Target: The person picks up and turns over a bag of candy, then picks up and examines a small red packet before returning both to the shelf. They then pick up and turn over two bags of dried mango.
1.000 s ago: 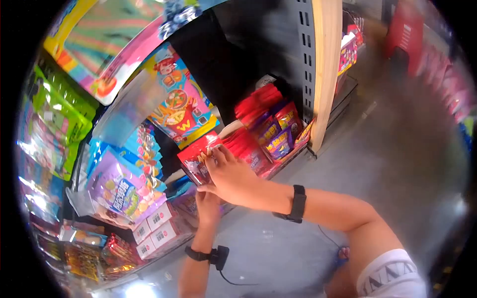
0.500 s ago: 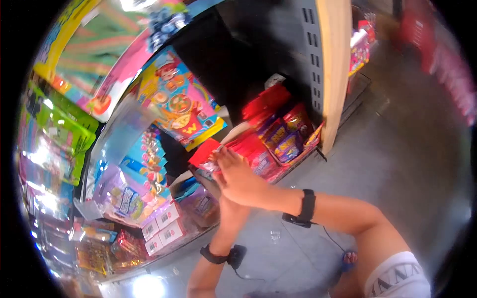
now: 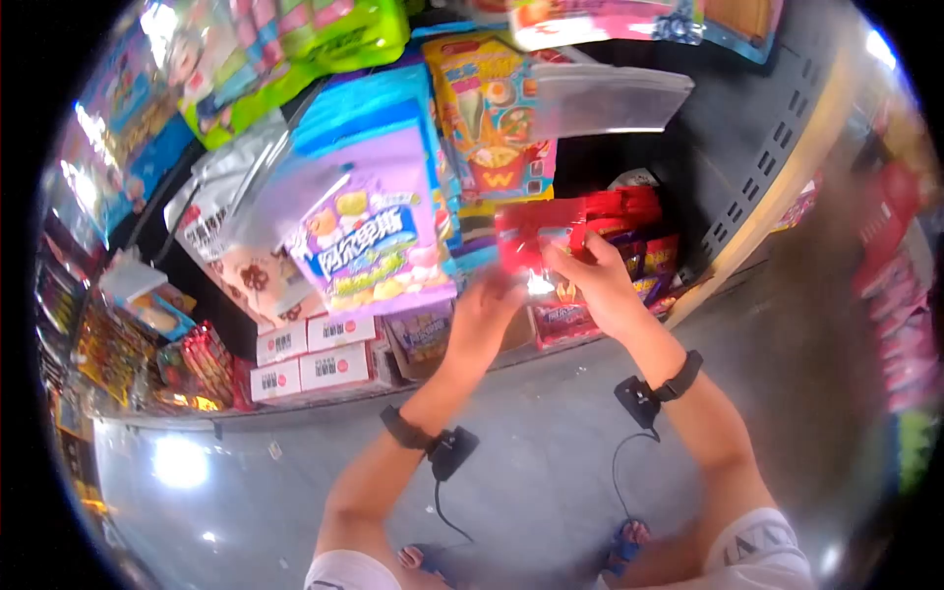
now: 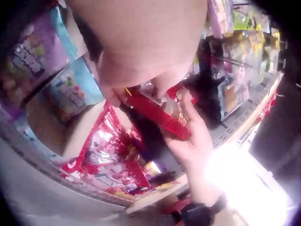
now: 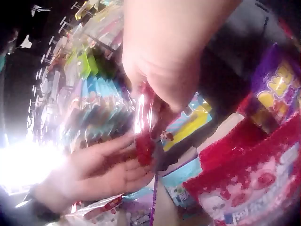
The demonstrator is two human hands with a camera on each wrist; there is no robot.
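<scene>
In the head view a glossy red packet [image 3: 526, 234] is held up in front of the shelf, tilted. My right hand [image 3: 608, 293] pinches its right side, and my left hand [image 3: 485, 313] is at its lower left corner, fingers blurred. Seen edge-on in the left wrist view, the packet [image 4: 157, 114] has one end between the thumb and fingers of my left hand [image 4: 150, 52], with my right hand [image 4: 192, 139] at its other end. The right wrist view has my right hand [image 5: 164, 63] gripping the packet [image 5: 145, 125] from above; left fingers [image 5: 124, 170] touch its lower part.
Red packets [image 3: 629, 208] stand in a box behind my right hand. A lilac bag [image 3: 379, 231] and a yellow noodle-picture bag [image 3: 492, 123] hang at the left. White boxes [image 3: 337, 364] line the shelf's front edge, and a wooden post [image 3: 777, 202] rises at the right.
The head view has turned, so the shelf lies more level. My hands, overlapping before, are now side by side with the red packet between them, its face more visible.
</scene>
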